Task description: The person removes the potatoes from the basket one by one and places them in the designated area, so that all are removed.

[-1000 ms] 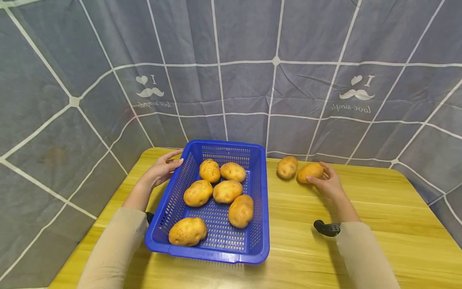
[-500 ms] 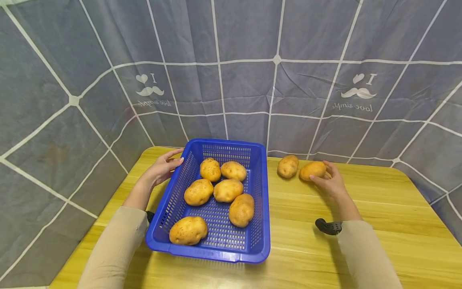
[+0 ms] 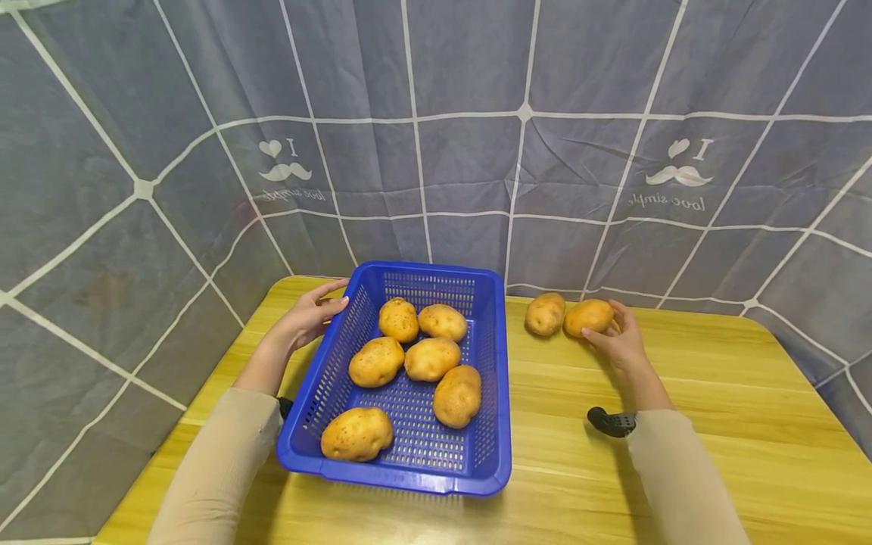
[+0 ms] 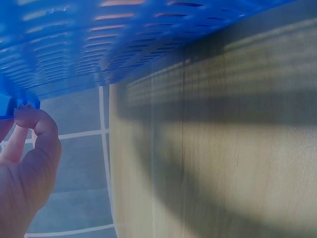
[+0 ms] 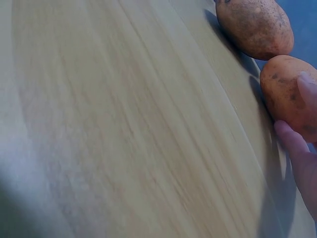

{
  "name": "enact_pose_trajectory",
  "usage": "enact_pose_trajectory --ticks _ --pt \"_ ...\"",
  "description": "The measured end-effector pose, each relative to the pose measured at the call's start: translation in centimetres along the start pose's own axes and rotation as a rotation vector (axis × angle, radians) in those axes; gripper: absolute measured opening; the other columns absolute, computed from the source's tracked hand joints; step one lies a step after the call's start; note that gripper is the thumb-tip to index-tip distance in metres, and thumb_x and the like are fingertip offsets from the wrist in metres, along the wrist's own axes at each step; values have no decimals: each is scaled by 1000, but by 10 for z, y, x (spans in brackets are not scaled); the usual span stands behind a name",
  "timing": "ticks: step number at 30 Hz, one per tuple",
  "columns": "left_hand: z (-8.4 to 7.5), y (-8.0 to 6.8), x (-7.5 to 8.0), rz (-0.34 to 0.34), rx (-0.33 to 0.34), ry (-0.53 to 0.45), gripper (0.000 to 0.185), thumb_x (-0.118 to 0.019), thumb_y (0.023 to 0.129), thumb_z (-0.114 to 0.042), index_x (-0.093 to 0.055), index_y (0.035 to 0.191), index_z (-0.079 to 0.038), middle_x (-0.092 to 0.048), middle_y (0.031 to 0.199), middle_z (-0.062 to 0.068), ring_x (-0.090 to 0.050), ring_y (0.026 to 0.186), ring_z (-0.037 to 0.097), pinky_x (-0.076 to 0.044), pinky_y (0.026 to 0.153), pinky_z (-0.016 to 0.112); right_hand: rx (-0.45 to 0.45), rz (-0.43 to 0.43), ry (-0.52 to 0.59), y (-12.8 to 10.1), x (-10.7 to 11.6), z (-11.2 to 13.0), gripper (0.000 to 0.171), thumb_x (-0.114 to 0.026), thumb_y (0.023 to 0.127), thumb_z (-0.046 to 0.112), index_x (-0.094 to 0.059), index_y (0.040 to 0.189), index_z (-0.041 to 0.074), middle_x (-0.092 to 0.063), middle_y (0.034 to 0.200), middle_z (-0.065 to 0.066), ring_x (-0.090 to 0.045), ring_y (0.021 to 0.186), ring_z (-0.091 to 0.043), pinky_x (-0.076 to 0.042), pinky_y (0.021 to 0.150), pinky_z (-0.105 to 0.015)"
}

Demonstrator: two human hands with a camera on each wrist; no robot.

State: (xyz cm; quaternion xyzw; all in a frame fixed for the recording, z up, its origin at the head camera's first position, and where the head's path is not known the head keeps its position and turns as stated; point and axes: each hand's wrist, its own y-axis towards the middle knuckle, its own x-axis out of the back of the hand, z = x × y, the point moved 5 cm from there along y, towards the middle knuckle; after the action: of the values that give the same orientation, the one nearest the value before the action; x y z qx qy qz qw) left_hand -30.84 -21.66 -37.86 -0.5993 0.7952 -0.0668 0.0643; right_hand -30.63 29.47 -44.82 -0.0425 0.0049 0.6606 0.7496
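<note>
My left hand (image 3: 308, 316) holds the far left rim of a blue plastic basket (image 3: 505, 378), thumb and fingertips at the edge. In the left wrist view, the thumb (image 4: 39, 144) bends against the rim below the slotted wall. Several potatoes lie in the basket, among them one (image 3: 357, 434) in the near left corner. To the right, my right hand (image 3: 623, 344) grips a potato (image 3: 587, 317) between thumb and fingers, low over the table. Right beside it on the table is another potato (image 3: 545, 314); in the right wrist view the held potato (image 5: 285, 91) sits close against it.
The yellow wood-grain table (image 3: 722, 393) extends right of the basket and in front of it. A grey curtain (image 3: 470, 166) with white lines hangs along the back and sides. A black wrist strap piece (image 3: 611, 422) sticks out from the right sleeve.
The held potato and my right hand have shifted slightly, and the narrow gap to the neighbouring potato has closed up. My left hand stays at the basket rim.
</note>
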Motion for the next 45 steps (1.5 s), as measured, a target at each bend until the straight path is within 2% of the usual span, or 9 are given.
enact_pose_trajectory --ticks 13,21,35,39,45 --pt "2 1 0 3 1 7 60 -49 97 -10 -19 148 -5 -61 92 -1 -61 79 10 -53 73 25 21 -47 -70 6 -2 2 83 -57 83 -15 -7 147 3 -2 152 -22 -19 134 -43 -45 73 -9" --pt "1 0 -2 17 2 -12 62 -50 96 -9 -17 149 -5 -61 92 0 -62 80 11 -53 73 26 -20 -54 -76 4 1 3 87 -61 81 -13 -8 147 4 -10 147 -26 -23 132 -42 -46 74 -10" --pt "-1 1 0 6 -2 19 60 -50 97 -11 -19 148 -5 -62 94 -1 -62 81 11 -53 74 27 -65 -2 -183 -4 9 15 84 -64 86 3 -8 148 4 -12 147 -29 -23 131 -43 -49 72 -14" --pt "-1 0 -1 10 3 14 60 -49 97 -10 -18 148 -4 -62 92 -1 -62 80 11 -53 74 26 -47 33 -242 -9 15 22 83 -65 87 8 -9 148 1 -13 146 -32 -22 133 -45 -50 74 -16" --pt "-3 -1 -1 14 16 7 62 -50 97 -11 -17 149 -5 -62 93 -1 -62 80 11 -53 74 26 -26 87 -265 -12 28 25 83 -66 87 12 -10 147 0 -10 146 -34 -17 133 -47 -50 80 -20"
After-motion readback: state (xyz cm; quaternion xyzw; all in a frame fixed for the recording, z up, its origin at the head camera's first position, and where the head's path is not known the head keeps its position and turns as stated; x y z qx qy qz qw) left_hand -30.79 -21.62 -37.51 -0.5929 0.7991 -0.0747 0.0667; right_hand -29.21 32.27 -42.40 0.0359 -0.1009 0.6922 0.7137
